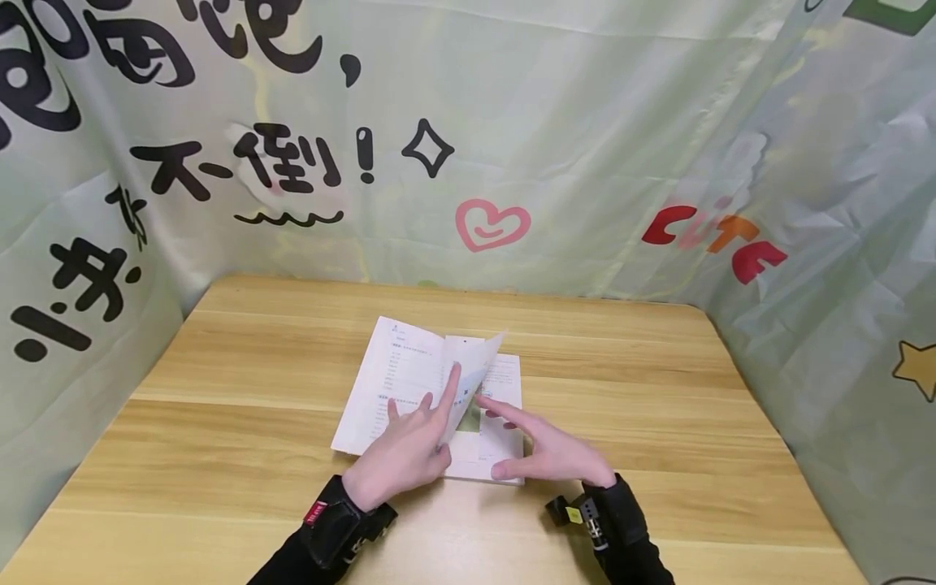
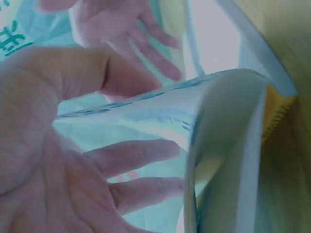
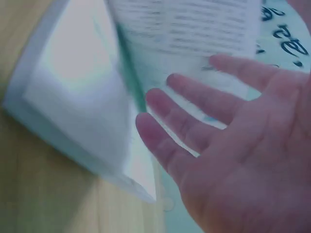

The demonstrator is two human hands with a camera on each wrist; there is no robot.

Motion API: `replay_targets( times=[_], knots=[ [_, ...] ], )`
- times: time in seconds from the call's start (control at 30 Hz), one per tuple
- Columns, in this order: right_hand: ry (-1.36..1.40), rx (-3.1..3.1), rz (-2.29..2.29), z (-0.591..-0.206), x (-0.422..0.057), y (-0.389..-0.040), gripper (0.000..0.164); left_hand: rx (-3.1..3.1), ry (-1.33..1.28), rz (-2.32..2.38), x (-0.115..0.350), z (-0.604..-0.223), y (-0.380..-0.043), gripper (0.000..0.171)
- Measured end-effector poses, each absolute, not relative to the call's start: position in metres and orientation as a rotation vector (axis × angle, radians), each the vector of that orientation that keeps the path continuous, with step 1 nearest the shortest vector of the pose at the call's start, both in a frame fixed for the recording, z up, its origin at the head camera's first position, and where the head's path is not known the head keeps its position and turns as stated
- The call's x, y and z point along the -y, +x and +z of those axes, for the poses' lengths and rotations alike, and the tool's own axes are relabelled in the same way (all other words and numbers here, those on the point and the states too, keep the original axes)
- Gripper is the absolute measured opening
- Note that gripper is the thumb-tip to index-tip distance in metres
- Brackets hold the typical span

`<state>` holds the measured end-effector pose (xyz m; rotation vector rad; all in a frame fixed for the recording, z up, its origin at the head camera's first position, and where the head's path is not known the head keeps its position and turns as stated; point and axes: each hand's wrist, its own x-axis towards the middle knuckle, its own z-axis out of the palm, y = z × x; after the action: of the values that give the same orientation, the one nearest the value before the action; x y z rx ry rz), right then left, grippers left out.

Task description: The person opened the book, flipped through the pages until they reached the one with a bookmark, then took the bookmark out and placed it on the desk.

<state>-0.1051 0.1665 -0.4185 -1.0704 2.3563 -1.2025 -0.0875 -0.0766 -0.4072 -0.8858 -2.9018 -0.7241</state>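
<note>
An open book [image 1: 504,443] lies on the table, with printed text on its left page [image 1: 405,357]. One leaf [image 1: 478,357] stands raised near the middle and leans to the right. My left hand [image 1: 402,459] is over the left page, fingers spread, its index finger along the raised leaf. In the left wrist view the leaf's edge [image 2: 136,101] runs between the thumb and the other fingers [image 2: 136,155]. My right hand [image 1: 556,451] hovers over the right page, fingers extended and apart. The right wrist view shows its palm and fingers [image 3: 194,102] beside the pages, holding nothing.
The wooden table [image 1: 256,422] extends around the book on all sides. A pale printed cloth [image 1: 585,146] with lettering and a pink heart [image 1: 493,226] hangs behind it and along both sides. Each wrist wears a dark strapped device [image 1: 614,512].
</note>
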Motion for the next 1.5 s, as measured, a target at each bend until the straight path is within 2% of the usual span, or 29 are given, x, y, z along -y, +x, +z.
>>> replay_targets(
  times=[0.17,0.33,0.43,0.57,0.63,0.7,0.87,0.93,1.0,1.17,1.3,1.5],
  knots=[
    [-1.068,-2.444,-1.074,-0.425,-0.158,-0.104,0.083,2.671,-0.744,-0.824,0.078,-0.402,-0.092,0.096],
    [-0.992,-2.499,-1.063,-0.428,-0.156,-0.104,0.079,2.662,-0.613,-0.485,0.084,-0.402,-0.097,0.091],
    [-0.971,-2.517,-1.070,-0.428,-0.155,-0.105,0.077,2.725,-0.677,-0.246,0.087,-0.406,-0.099,0.072],
    [-0.935,-2.543,-1.040,-0.428,-0.152,-0.104,0.078,2.774,-0.748,-0.128,0.088,-0.413,-0.100,0.044],
    [-0.934,-2.559,-1.016,-0.427,-0.151,-0.104,0.077,2.777,-0.728,-0.128,0.087,-0.416,-0.100,0.036],
    [-0.927,-2.568,-0.998,-0.427,-0.149,-0.103,0.075,2.781,-0.685,-0.140,0.085,-0.418,-0.099,0.042],
    [-0.919,-2.595,-0.939,-0.427,-0.147,-0.102,0.071,2.826,-0.570,-0.120,0.085,-0.425,-0.100,0.087],
    [-0.910,-2.598,-0.930,-0.427,-0.147,-0.101,0.070,2.837,-0.533,-0.099,0.087,-0.425,-0.102,0.095],
    [-0.898,-2.599,-0.933,-0.427,-0.147,-0.101,0.069,2.847,-0.493,-0.107,0.088,-0.424,-0.104,0.097],
    [-0.873,-2.607,-0.925,-0.428,-0.146,-0.101,0.068,2.873,-0.314,-0.288,0.098,-0.417,-0.109,0.092],
    [-0.857,-2.609,-0.933,-0.428,-0.146,-0.101,0.067,2.900,-0.196,-0.496,0.109,-0.411,-0.112,0.097],
    [-0.858,-2.625,-0.934,-0.427,-0.146,-0.101,0.066,2.875,-0.175,-0.975,0.127,-0.407,-0.123,0.100]
  ],
)
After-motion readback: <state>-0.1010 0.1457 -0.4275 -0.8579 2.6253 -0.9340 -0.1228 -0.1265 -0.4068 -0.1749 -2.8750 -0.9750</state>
